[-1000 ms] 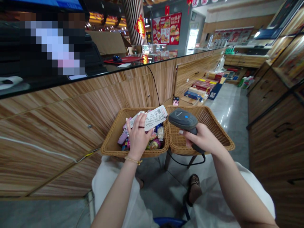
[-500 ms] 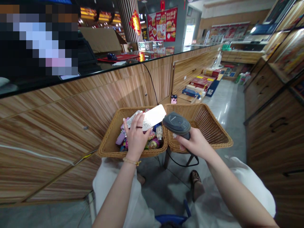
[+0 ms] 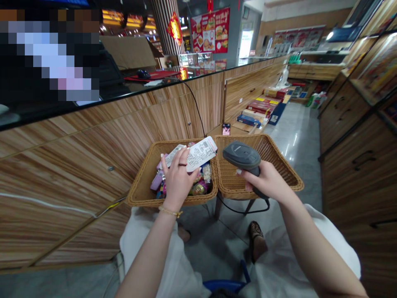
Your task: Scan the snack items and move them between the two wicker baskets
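Observation:
My left hand (image 3: 178, 174) is closed on a flat white package (image 3: 203, 152) with printed text and a barcode on its upper face. It holds the package over the left wicker basket (image 3: 138, 182), where several small colourful packets (image 3: 200, 188) and a purple item (image 3: 157, 180) lie. Part of the package is hidden under my fingers. My right hand (image 3: 262, 178) grips a dark grey barcode scanner (image 3: 242, 155) by its handle, above the right wicker basket (image 3: 279, 169). The scanner's head points left toward the package, with a gap between them.
A wooden counter (image 3: 149, 107) with a dark top runs along the left and back. Boxes (image 3: 260, 107) are stacked on the floor beyond the baskets, near a small phone (image 3: 226, 129). Drawers (image 3: 356, 165) line the right. The scanner's black cable (image 3: 245, 212) loops below the right basket.
My right hand has drawn the scanner right, away from the package. The bright glare on the package is gone, and its print and barcode now show. My left hand has stayed nearly still.

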{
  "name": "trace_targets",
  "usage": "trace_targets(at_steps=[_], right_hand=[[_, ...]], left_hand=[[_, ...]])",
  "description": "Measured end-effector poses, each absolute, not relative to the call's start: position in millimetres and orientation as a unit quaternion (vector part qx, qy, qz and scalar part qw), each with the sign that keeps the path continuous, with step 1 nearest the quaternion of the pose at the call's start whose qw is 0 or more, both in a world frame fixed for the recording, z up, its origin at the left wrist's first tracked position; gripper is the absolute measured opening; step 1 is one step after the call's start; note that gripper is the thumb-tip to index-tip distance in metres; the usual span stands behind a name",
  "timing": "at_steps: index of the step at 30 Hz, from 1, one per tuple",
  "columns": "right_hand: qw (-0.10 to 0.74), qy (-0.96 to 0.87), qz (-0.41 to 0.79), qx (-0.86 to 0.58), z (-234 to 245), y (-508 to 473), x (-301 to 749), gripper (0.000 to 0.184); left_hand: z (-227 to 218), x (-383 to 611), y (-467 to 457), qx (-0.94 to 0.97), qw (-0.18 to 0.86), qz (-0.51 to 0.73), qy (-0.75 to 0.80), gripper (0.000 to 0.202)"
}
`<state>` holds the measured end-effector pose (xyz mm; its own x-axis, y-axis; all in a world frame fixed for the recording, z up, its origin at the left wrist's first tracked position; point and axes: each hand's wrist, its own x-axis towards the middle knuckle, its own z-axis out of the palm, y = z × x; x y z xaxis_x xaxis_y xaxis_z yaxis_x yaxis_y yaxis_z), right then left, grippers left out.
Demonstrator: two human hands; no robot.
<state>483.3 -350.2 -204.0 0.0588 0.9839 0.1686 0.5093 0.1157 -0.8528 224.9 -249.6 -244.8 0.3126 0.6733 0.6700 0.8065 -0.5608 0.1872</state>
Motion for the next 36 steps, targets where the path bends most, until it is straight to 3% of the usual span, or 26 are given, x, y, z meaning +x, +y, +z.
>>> trace_targets(at_steps=[4,10,17,24,31,36], right_hand=[[0.423,-0.612,0.283,-0.606,-201,-350,495,0.026],[0.414,-0.628,0.287,-0.593,-199,-353,491,0.020],[0.409,-0.625,0.302,-0.592,-204,-349,489,0.022],[0.392,-0.635,0.331,-0.577,-209,-345,477,0.014],[0.380,-0.642,0.345,-0.570,-210,-344,466,0.015],[0.374,-0.649,0.346,-0.565,-209,-344,464,0.016]], left_hand=[[-234,245,-249,-0.837,0.079,-0.339,-0.422,0.072],[-223,274,-251,-0.892,0.065,-0.266,-0.361,0.072],[-234,227,-245,-0.807,0.057,-0.336,-0.483,0.057],[-245,172,-233,-0.730,0.030,-0.353,-0.585,0.056],[-244,164,-223,-0.776,-0.038,-0.291,-0.558,0.056],[-235,162,-212,-0.849,-0.077,-0.187,-0.488,0.043]])
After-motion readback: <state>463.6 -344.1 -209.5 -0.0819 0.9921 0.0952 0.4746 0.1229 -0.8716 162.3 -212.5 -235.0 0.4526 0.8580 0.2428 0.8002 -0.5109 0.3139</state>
